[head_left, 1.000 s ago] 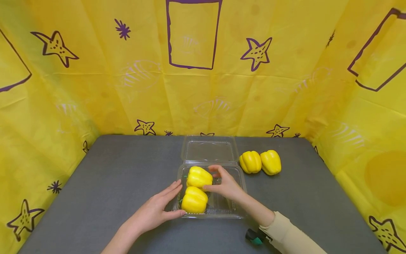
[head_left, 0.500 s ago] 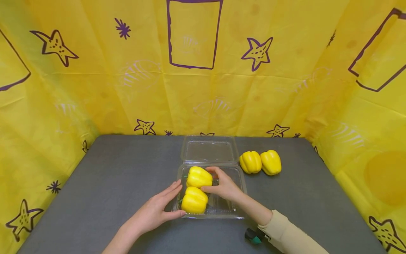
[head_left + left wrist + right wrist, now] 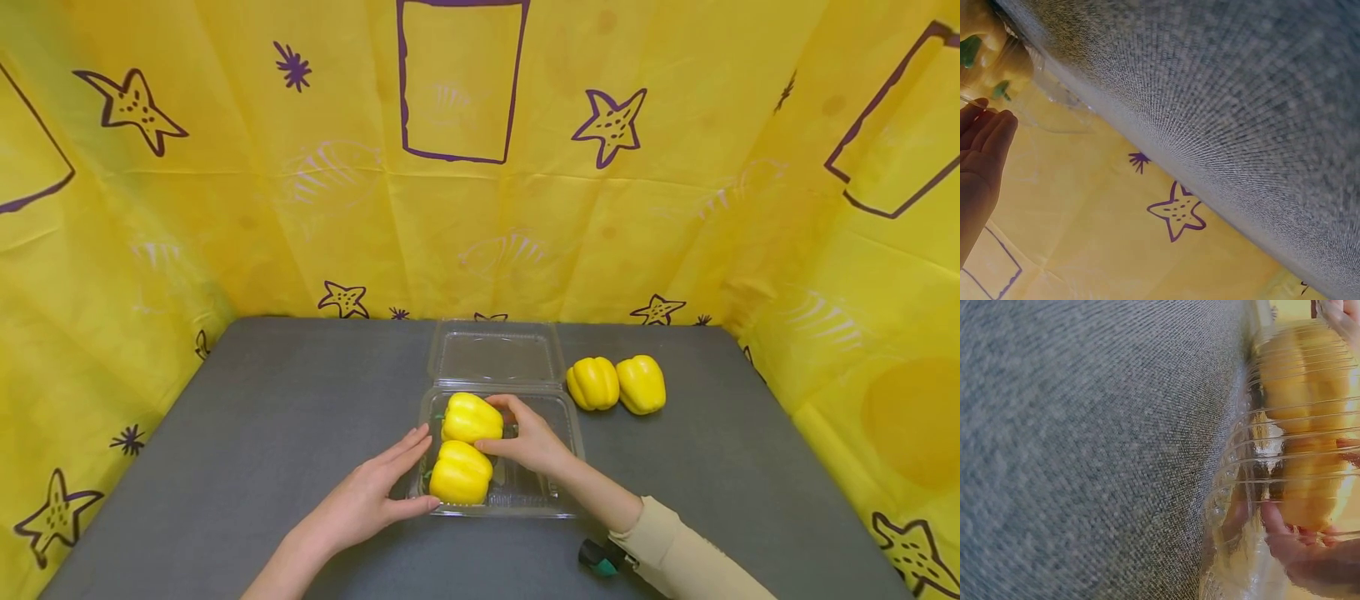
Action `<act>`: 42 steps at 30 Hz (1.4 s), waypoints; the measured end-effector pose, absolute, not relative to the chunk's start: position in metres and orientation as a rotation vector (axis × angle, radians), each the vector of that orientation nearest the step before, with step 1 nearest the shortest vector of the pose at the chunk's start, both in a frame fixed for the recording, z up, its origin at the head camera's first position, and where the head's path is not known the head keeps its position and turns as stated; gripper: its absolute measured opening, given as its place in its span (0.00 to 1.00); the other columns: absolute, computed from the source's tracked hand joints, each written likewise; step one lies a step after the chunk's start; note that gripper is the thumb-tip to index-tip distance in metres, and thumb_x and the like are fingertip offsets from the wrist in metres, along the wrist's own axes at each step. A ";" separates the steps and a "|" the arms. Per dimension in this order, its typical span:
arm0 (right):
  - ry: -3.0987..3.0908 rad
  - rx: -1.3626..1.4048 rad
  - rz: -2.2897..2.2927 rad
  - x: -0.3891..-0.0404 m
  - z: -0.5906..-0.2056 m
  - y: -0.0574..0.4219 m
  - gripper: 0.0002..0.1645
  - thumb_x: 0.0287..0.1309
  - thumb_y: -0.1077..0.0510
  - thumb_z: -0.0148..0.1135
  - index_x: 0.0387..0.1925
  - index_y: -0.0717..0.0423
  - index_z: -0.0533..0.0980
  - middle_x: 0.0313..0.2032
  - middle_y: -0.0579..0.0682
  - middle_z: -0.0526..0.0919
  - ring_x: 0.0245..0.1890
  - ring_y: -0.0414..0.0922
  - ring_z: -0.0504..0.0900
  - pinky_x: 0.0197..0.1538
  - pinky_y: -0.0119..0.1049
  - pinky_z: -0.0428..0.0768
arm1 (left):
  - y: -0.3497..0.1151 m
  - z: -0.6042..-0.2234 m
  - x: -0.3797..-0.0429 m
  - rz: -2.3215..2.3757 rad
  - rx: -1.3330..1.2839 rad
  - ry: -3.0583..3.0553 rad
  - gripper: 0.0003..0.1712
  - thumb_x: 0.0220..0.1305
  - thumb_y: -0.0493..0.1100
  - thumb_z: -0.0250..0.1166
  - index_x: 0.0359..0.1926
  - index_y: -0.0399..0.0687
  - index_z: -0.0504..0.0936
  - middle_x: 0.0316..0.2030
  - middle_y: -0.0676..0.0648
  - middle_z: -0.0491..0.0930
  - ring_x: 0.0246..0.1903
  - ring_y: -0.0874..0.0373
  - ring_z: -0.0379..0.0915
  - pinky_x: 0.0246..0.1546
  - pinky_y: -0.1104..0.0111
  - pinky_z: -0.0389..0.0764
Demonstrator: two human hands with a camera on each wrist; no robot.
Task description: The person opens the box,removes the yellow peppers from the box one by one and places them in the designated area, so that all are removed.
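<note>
A dark grey bench is enclosed at 9, 12 and 3 o'clock by a starfish-printed yellow curtain, creased and hung down to the bench's edge. At the left, the left hand is laid against the 9 o'clock side of a clear plastic clamshell, its fingers extended and its thumb spread to the near corner. The clamshell's lid is folded back toward 12 o'clock. In the left half of its base, a near bell pepper and a far bell pepper, both yellow, are set touching, with stems pointed to 9 o'clock and long axes lying roughly 9 to 3. The far bell pepper's 3 o'clock end is held between thumb and fingers of the right hand. Toward 2 o'clock, on the bench, two more yellow bell peppers are placed side by side.
</note>
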State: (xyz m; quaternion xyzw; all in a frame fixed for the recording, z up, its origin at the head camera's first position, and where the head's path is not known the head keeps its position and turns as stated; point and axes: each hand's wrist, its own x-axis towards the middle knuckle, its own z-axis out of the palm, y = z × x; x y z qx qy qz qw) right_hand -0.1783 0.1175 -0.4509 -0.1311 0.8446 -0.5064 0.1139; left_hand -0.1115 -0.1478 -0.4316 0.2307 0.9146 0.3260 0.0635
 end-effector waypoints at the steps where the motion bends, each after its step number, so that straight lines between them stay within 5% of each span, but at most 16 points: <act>1: 2.480 -0.384 -1.484 -0.178 -0.451 0.118 0.41 0.50 0.47 0.74 0.63 0.52 0.68 0.59 0.51 0.75 0.56 0.53 0.74 0.46 0.45 0.81 | -0.148 -0.432 -0.111 0.983 0.700 2.765 0.49 0.55 0.62 0.70 0.72 0.46 0.64 0.73 0.50 0.58 0.69 0.51 0.58 0.61 0.49 0.68; 12: 2.517 -0.376 -1.477 -0.177 -0.451 0.117 0.41 0.49 0.46 0.75 0.62 0.52 0.69 0.58 0.50 0.76 0.55 0.53 0.75 0.49 0.48 0.79 | -0.147 -0.432 -0.110 0.984 0.687 2.759 0.48 0.55 0.60 0.71 0.72 0.46 0.65 0.73 0.50 0.58 0.69 0.50 0.58 0.61 0.49 0.69; 22: 2.511 -0.411 -1.562 -0.177 -0.453 0.117 0.39 0.48 0.49 0.76 0.61 0.53 0.71 0.54 0.49 0.77 0.51 0.49 0.75 0.49 0.42 0.82 | -0.147 -0.433 -0.110 0.982 0.708 2.771 0.48 0.55 0.61 0.71 0.71 0.46 0.65 0.73 0.50 0.58 0.69 0.52 0.58 0.61 0.51 0.69; 31: 2.485 -0.424 -1.643 -0.177 -0.453 0.115 0.37 0.49 0.56 0.76 0.61 0.55 0.71 0.53 0.50 0.77 0.50 0.51 0.76 0.52 0.48 0.80 | -0.147 -0.432 -0.110 0.987 0.688 2.758 0.49 0.55 0.61 0.71 0.72 0.46 0.64 0.73 0.51 0.58 0.69 0.52 0.58 0.61 0.50 0.68; 42: 2.478 -0.436 -1.710 -0.157 -0.412 0.108 0.34 0.49 0.66 0.73 0.58 0.66 0.71 0.53 0.59 0.76 0.50 0.57 0.76 0.51 0.53 0.80 | -0.146 -0.433 -0.110 0.985 0.735 2.777 0.48 0.56 0.64 0.69 0.71 0.44 0.65 0.72 0.49 0.59 0.69 0.50 0.59 0.60 0.48 0.69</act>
